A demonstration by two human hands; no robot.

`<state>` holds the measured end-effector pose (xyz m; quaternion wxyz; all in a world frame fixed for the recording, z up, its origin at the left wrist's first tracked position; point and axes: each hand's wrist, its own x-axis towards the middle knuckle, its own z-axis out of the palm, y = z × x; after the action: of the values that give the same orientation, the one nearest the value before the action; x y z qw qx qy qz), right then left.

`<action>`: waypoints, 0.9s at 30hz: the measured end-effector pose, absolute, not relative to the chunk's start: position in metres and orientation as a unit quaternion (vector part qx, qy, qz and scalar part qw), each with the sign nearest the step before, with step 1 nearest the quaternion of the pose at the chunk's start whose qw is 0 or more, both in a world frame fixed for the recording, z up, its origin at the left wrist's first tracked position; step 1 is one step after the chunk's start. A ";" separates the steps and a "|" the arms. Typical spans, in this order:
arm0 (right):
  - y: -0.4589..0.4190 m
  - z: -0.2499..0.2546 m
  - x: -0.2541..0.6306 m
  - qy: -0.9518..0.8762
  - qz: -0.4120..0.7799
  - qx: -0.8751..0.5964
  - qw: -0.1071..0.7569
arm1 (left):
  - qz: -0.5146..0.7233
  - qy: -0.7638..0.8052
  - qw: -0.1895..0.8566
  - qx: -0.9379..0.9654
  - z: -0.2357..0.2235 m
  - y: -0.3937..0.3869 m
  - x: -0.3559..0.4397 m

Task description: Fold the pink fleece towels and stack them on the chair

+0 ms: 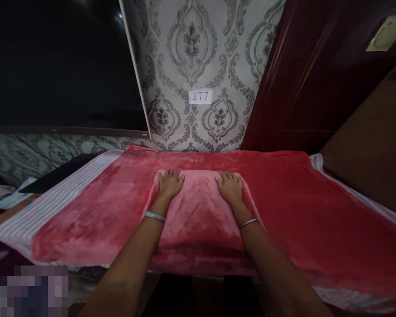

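Observation:
A folded pink fleece cloth (199, 211) lies in the middle of a larger red fleece blanket (300, 202) spread across a raised surface. My left hand (170, 182) rests flat on the folded cloth's far left corner with its fingers stretched out. My right hand (230, 186) lies flat on the far right corner in the same way. Both palms press down on the cloth and hold nothing. Each wrist wears a thin bangle.
A striped sheet (53, 200) shows under the blanket at the left. Patterned wallpaper with a label reading 277 (200, 96) stands behind. A dark screen (59, 61) is at the back left, and dark red wooden panelling (317, 75) at the right.

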<state>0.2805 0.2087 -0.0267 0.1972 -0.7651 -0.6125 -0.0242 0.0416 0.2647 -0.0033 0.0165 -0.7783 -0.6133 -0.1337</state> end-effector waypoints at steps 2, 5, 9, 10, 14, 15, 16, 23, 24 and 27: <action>0.209 -0.027 0.281 -0.611 -0.024 -0.767 0.194 | -0.135 -0.612 0.018 -0.779 -0.003 0.264 0.041; 0.210 -0.027 0.280 -0.609 -0.020 -0.770 0.188 | -0.144 -0.608 0.016 -0.781 -0.004 0.262 0.041; 0.208 -0.021 0.279 -0.611 -0.017 -0.772 0.174 | -0.156 -0.610 0.007 -0.777 0.002 0.260 0.041; 0.207 -0.018 0.279 -0.611 -0.012 -0.774 0.167 | -0.153 -0.611 0.003 -0.777 0.007 0.259 0.042; 0.206 -0.001 0.277 -0.613 0.031 -0.775 0.148 | -0.130 -0.575 -0.030 -0.807 0.029 0.232 0.043; 0.207 0.004 0.274 -0.626 0.037 -0.764 0.149 | -0.130 -0.540 -0.040 -0.831 0.032 0.218 0.043; 0.208 0.008 0.270 -0.648 0.041 -0.745 0.149 | -0.133 -0.496 -0.050 -0.857 0.032 0.202 0.044; 0.223 0.007 0.231 -0.786 0.061 -0.612 0.060 | -0.155 -0.347 0.007 -0.925 -0.033 0.096 0.043; 0.225 0.003 0.228 -0.791 0.056 -0.607 0.048 | -0.161 -0.355 0.025 -0.920 -0.044 0.090 0.043; 0.228 -0.009 0.227 -0.799 0.050 -0.598 0.039 | -0.179 -0.365 0.061 -0.911 -0.065 0.086 0.042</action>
<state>0.2266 0.2280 -0.0088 0.0389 -0.5983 -0.7988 0.0498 0.0424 0.0863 -0.0649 0.0605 -0.9115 -0.3655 -0.1789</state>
